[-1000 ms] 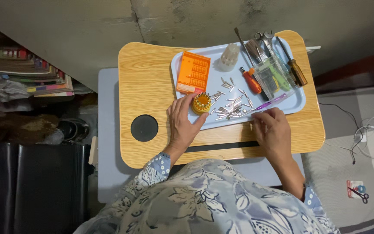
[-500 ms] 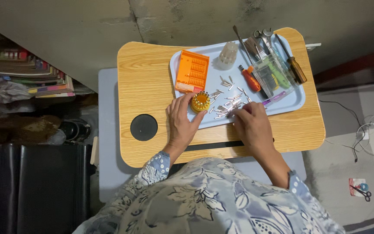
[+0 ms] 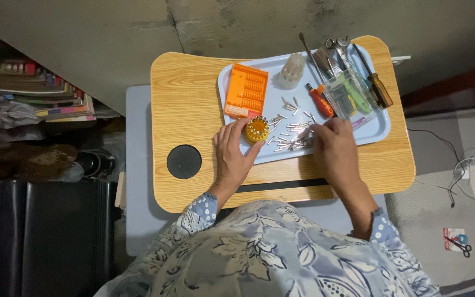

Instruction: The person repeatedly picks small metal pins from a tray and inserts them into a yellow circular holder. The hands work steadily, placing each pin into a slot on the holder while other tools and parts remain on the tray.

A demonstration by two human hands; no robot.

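Two hands work the tray (image 3: 377, 132): your left grip (image 3: 236, 157) holds the yellow holder (image 3: 257, 129); your right grip (image 3: 333, 148) pinches among bits (image 3: 292, 140), contents unclear.

Both forearms were stretched forward from the body, clothed in sleeves of a blue and white floral print ending at the wrists. The left hand (image 3: 233, 157) was laid palm down, its fingers spread and slightly curled, the fingertips bent inward at the far end. The right hand (image 3: 333, 147) was held further to the right, back upward, with its fingers drawn together and pointed forward and to the left. The two hands were kept apart.
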